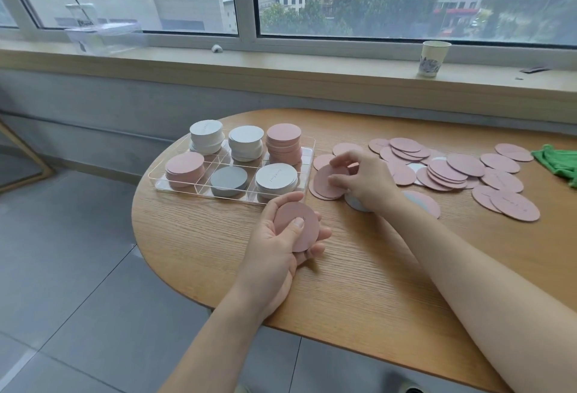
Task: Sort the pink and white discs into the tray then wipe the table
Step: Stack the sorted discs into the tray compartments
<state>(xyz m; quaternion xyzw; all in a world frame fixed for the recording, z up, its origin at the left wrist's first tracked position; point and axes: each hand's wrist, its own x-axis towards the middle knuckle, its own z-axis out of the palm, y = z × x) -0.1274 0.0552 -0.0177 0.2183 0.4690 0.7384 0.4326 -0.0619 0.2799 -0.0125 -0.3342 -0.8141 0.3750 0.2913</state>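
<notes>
A clear six-compartment tray [307, 155] sits at the table's left end, with stacks of white discs [206, 131] and pink discs [283, 134] in its cells. My left hand [281, 236] holds a small stack of pink discs [298, 227] just in front of the tray, thumb pressed on top. My right hand [362, 178] pinches a pink disc [324, 185] right of the tray, lifting its edge off a few others. Several loose pink discs [449, 167], with a few white ones among them, lie spread over the table to the right.
A green cloth [559, 161] lies at the table's right edge. The wooden table [359, 267] has a rounded left end over a grey tiled floor. A paper cup [432, 58] and a clear plastic box [103, 35] stand on the window sill behind.
</notes>
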